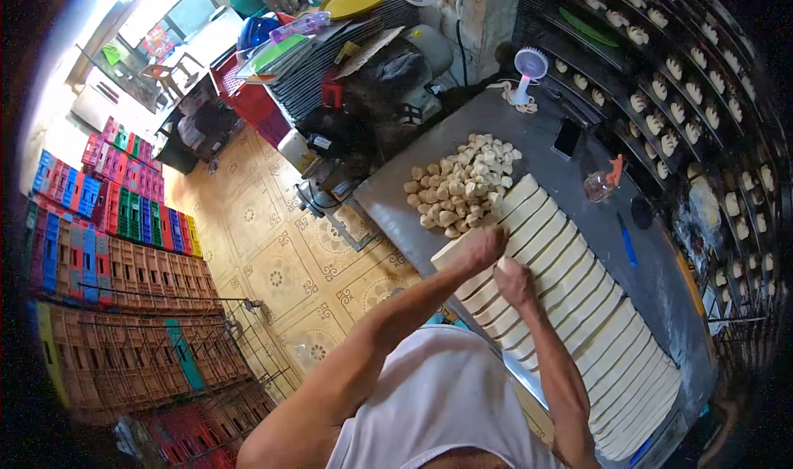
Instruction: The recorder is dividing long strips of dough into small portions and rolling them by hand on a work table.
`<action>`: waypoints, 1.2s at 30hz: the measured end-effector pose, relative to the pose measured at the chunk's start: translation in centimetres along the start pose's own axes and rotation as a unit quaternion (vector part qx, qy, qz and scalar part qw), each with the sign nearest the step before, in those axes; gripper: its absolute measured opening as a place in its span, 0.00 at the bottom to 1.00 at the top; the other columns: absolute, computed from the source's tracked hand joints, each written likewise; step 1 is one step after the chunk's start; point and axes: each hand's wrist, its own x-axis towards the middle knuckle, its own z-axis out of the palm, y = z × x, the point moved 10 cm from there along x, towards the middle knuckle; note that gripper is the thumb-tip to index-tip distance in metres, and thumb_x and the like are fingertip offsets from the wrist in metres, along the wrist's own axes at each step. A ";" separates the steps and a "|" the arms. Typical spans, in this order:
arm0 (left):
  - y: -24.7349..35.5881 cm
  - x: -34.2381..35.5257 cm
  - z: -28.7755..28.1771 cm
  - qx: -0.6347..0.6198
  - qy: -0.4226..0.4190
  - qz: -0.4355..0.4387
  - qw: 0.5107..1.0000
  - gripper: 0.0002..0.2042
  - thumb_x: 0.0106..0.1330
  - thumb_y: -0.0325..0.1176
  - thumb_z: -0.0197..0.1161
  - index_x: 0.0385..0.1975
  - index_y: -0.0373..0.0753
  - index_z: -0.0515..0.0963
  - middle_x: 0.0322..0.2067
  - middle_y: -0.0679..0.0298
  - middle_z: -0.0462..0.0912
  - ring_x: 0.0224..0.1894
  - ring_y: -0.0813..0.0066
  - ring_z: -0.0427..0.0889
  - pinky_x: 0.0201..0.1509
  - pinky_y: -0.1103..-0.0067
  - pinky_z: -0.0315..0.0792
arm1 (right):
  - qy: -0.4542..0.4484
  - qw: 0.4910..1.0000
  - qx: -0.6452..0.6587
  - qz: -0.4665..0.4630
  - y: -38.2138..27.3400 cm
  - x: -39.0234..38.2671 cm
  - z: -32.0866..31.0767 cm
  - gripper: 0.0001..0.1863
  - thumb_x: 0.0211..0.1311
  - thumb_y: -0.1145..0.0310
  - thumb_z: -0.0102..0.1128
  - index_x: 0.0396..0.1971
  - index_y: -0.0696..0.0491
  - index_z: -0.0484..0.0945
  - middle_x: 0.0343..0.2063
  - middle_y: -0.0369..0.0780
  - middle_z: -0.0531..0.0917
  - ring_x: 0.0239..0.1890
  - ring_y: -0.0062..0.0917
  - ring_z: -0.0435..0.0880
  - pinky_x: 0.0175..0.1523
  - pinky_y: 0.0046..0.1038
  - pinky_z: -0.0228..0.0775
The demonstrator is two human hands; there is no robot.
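Rows of long pale dough strips (570, 287) lie side by side across the dark work table. My left hand (486, 246) is closed over the far end of the strips, its fingers mostly hidden behind the knuckles. Close beside it, my right hand (516, 282) is closed too, with a bit of white dough (502, 262) showing at its fingers. Both hands seem to grip the same dough strip, though its middle is hidden. Just beyond them rises a heap of small dough pieces (467, 180).
Along the table's right side are a small fan (529, 71), a phone (567, 137), a glass jar (598, 186) and a blue-handled tool (628, 239). A rack of trays (661, 97) with shaped dough stands at right. Stacked crates (132, 262) line the left.
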 end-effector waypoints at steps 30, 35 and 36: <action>-1.3 -6.2 -2.0 0.053 0.029 -0.016 0.998 0.25 0.74 0.51 0.48 0.24 0.36 0.81 0.22 0.44 0.81 0.28 0.42 0.82 0.30 0.56 0.74 | 0.001 0.991 -0.135 -0.016 1.4 -0.3 5.2 0.15 0.55 0.65 0.63 0.38 0.60 0.79 0.28 0.58 0.83 0.37 0.54 0.84 0.43 0.48 0.76; -0.5 -5.7 -0.1 -0.028 0.016 -0.064 0.997 0.23 0.73 0.49 0.51 0.23 0.38 0.81 0.22 0.45 0.81 0.27 0.43 0.82 0.29 0.57 0.74 | -0.084 0.971 -0.218 0.053 4.3 -2.6 4.6 0.15 0.55 0.65 0.59 0.39 0.59 0.79 0.28 0.55 0.84 0.35 0.49 0.85 0.41 0.46 0.78; -0.5 -5.0 0.0 -0.031 -0.005 -0.084 0.996 0.23 0.72 0.49 0.51 0.23 0.38 0.81 0.22 0.45 0.80 0.27 0.43 0.82 0.29 0.56 0.74 | -0.070 0.978 -0.193 -0.045 3.0 -3.1 4.2 0.14 0.58 0.63 0.59 0.37 0.59 0.79 0.27 0.54 0.84 0.33 0.49 0.85 0.39 0.45 0.77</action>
